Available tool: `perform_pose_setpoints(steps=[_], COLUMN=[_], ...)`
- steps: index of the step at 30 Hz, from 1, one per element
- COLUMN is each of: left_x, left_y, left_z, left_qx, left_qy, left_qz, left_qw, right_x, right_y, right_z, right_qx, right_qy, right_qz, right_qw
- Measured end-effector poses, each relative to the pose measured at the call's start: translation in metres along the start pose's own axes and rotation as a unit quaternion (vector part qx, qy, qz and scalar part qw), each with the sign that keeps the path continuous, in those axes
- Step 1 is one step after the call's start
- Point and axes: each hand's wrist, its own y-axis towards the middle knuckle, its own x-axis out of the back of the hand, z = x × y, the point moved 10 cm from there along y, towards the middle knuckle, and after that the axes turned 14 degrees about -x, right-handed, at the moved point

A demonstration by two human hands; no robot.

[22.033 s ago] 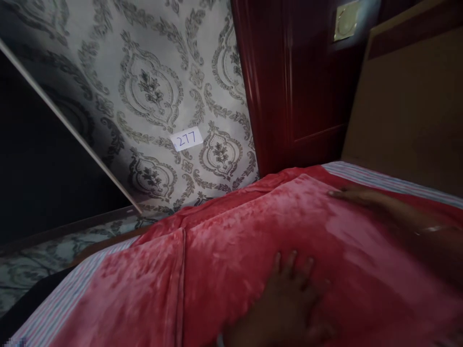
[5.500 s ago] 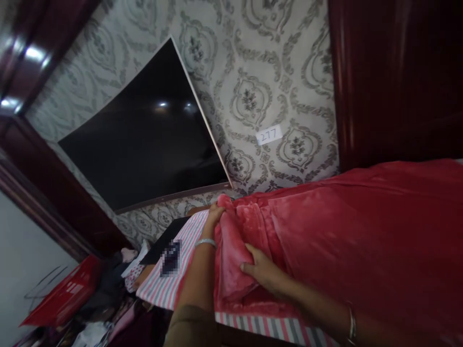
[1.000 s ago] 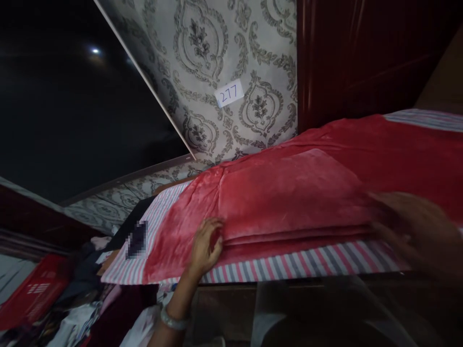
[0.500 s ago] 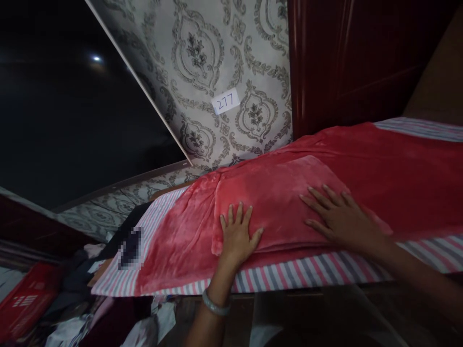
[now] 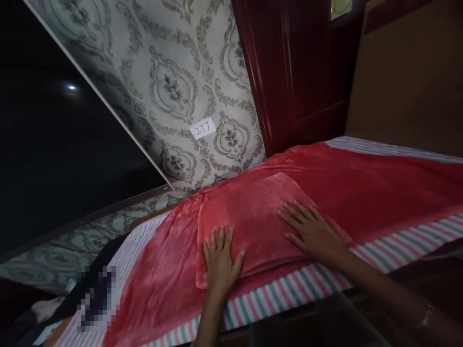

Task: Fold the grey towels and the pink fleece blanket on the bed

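A folded red plush cloth [image 5: 249,217], square in outline, lies flat on a larger red plush blanket [image 5: 376,188]. On the left part of the folded cloth rests my left hand [image 5: 221,262], palm down with fingers spread. My right hand [image 5: 311,229] lies flat near its right side, fingers stretched out. Neither hand grips anything. Beneath the red blanket is a striped sheet [image 5: 285,289] in pink, grey and white, showing along the front edge and at both ends.
Behind stands a patterned wall [image 5: 173,86] with a paper label [image 5: 202,128] reading 277. A large dark screen [image 5: 72,159] is at the left, a dark red door [image 5: 300,72] and a brown panel [image 5: 405,82] at the right. A pixelated patch covers something at the lower left.
The view has swung to the right and tilted, so the scene sits further left and lower. Both hands remain flat on the folded cloth in about the same places.
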Motion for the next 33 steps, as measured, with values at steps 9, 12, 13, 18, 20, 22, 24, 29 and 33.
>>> perform_pose_setpoints(steps=[9,12,13,18,20,22,24,29,33], left_x=[0.0,0.0,0.0,0.003,0.003,0.003,0.003,0.0,0.0], left_y=[-0.002,-0.002,-0.002,-0.002,-0.002,-0.002,-0.001,-0.001,0.001], left_z=[0.002,0.003,0.003,0.002,0.002,0.001,0.0,0.002,0.002], left_qx=[0.003,0.003,0.002,-0.002,0.001,0.003,0.007,0.01,-0.004], left_qy=[-0.01,-0.008,-0.008,-0.012,-0.014,-0.012,-0.007,-0.002,-0.01], left_qz=[-0.015,-0.018,-0.019,-0.034,-0.031,-0.021,-0.012,-0.008,-0.035], left_qw=[1.0,1.0,1.0,0.999,0.999,1.0,1.0,1.0,0.999], right_x=[0.001,0.007,0.012,0.029,0.024,0.017,0.011,0.015,0.034], right_y=[-0.001,0.009,0.014,0.042,0.044,0.04,0.031,0.009,0.005], right_z=[0.002,-0.007,-0.014,-0.082,-0.105,-0.115,-0.121,-0.124,-0.113], right_qx=[0.006,0.002,-0.006,-0.157,-0.208,-0.216,-0.222,-0.27,-0.264], right_qy=[0.026,0.063,0.079,0.124,0.136,0.151,0.17,0.204,0.213], right_qz=[-0.005,0.0,-0.006,0.001,0.036,0.066,0.098,0.13,0.101], right_qw=[1.0,0.998,0.997,0.98,0.968,0.962,0.955,0.932,0.935])
